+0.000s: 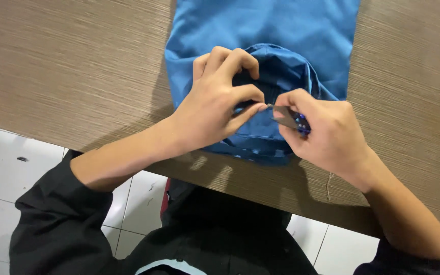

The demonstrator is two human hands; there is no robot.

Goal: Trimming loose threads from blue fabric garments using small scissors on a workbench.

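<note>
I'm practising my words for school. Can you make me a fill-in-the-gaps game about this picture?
1. The cloth on the table is coloured ____.
2. The table top is coloured ____.
3. The small tool is held in the ____ hand.
4. The left hand pinches the ____.

Missing words: blue; brown; right; cloth

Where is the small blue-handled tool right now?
In the head view, the small blue-handled tool is right of centre, gripped by the right hand over the blue garment.

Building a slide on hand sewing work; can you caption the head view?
Left hand pinches blue garment on wooden table while right hand holds small blue-handled tool.
</note>
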